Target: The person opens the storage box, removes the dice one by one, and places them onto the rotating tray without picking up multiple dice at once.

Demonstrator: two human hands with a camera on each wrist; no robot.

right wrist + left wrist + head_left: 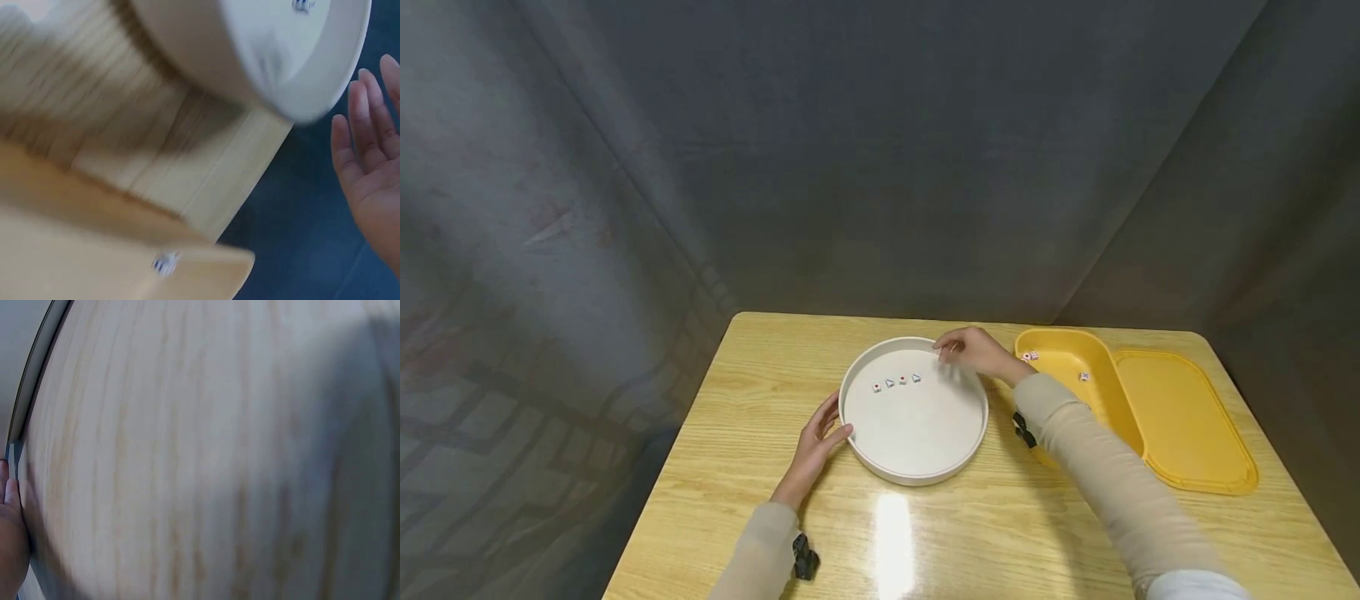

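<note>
A round white tray (917, 467) sits in the middle of the wooden surface (737, 392); four small dice (896, 382) lie in a row inside it, near the far side. The left hand (818, 437) rests against the near left rim of the tray, with its fingers nearly straight and holding nothing. The right hand (973, 350) hangs over the far right rim of the tray; in the head view its fingers (946, 348) look bent close together, but in the right wrist view they are spread and bare, so I cannot tell if it holds a die. Just to the right of the tray is a yellow box (1097, 379) with a few more dice (1030, 356) inside; its yellow lid (1187, 425) lies flat, touching the box on the right. A dark grey curtain (880, 150) hangs behind the surface.
</note>
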